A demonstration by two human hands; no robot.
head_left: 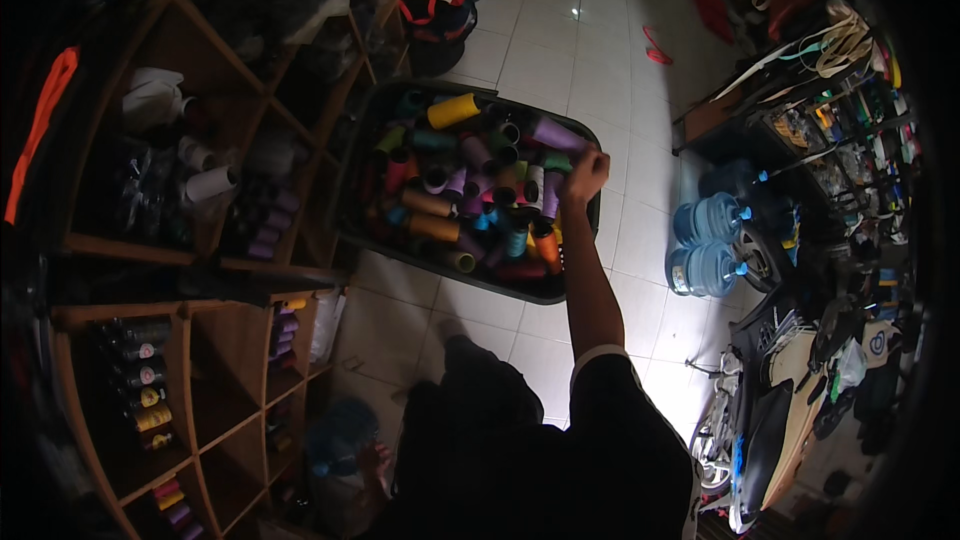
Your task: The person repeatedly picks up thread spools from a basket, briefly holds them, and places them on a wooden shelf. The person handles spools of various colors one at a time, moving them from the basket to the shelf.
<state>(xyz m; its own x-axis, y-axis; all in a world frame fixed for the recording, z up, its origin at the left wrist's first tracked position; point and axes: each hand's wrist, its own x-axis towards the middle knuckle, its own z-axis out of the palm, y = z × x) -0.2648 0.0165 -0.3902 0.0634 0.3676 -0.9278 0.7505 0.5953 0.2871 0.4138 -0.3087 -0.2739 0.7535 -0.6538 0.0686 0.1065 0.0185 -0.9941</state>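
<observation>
"One right hand (588,176): holding?"

"Fingers curled at the right edge of a black, round-cornered bin (470,278); grip, cannot tell. Lilac thread cone (558,135) just beside it, inside the bin."

"And the left hand (373,460)?"

"Low, dim; grip unclear. Blue translucent bottle (342,430) near it."

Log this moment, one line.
right hand: at bin rim, by purple spool | left hand: low, near blue jug | bin: mixed spools
</observation>
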